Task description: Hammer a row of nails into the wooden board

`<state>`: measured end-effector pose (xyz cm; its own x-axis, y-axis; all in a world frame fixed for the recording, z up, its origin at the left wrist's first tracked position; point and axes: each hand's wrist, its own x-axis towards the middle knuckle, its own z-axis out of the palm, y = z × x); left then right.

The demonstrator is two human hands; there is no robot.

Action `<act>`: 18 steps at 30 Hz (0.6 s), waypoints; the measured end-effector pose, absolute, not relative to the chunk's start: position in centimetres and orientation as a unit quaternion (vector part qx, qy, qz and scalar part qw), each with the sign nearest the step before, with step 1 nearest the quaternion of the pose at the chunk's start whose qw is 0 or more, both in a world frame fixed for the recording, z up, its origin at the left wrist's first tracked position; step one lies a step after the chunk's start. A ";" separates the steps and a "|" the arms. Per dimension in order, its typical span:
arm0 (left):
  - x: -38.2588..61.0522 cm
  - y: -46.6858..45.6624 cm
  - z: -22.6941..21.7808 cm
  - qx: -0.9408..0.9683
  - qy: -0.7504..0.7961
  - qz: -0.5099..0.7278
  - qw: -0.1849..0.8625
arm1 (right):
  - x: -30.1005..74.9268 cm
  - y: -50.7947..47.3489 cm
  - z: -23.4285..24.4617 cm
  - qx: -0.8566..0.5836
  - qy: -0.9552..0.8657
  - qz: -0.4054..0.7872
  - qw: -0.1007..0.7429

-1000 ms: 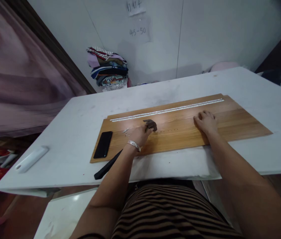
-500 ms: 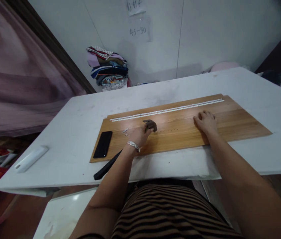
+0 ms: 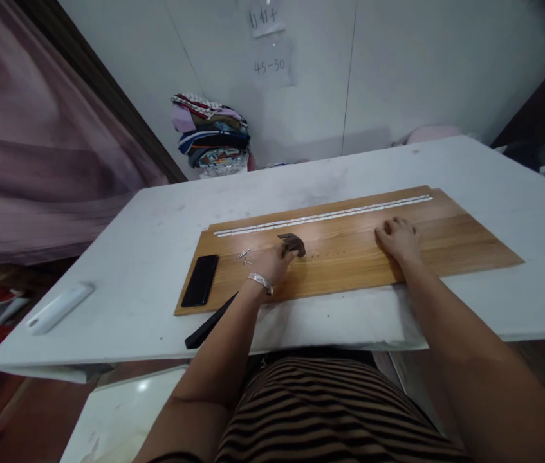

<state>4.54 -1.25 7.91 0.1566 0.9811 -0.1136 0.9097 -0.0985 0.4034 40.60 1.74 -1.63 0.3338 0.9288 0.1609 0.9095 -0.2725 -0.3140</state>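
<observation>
My left hand [image 3: 273,263], with a silver bracelet at the wrist, is closed round a claw hammer [image 3: 293,243] close to its dark metal head. The hammer lies low over a wood-grain board [image 3: 349,235], its black handle running back under my left forearm. A row of small dark nail heads or holes [image 3: 329,254] stretches right from the hammer head. Several loose nails [image 3: 244,254] lie on the board left of my hand. My right hand [image 3: 400,239] rests on the board further right, fingers apart and slightly bent, holding nothing.
A black phone [image 3: 199,280] lies on the board's left end. Two pale measuring strips [image 3: 323,217] run along its far side. The white table [image 3: 122,257] carries a white handle-like object [image 3: 60,308] at left. Folded clothes [image 3: 212,132] are stacked by the wall.
Both hands and the hammer stay in almost the same place on the board. Only the camera view has shifted slightly.
</observation>
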 end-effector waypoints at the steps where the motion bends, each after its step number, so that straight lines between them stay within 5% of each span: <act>1: 4.5 -1.2 8.0 0.729 0.646 0.099 0.201 | 40.6 1.7 -1.6 -0.797 -0.576 0.027 0.177; 9: 4.2 -0.2 8.2 0.657 0.649 0.180 0.338 | 41.3 2.0 -1.3 -0.802 -0.567 0.054 0.182; 15: 5.9 0.8 9.8 0.595 0.615 0.254 0.451 | 38.3 1.0 0.8 -0.702 -0.515 0.284 0.402; 18: 7.6 1.2 10.6 0.547 0.590 0.305 0.509 | 33.3 -0.7 2.7 -0.589 -0.530 0.428 0.435</act>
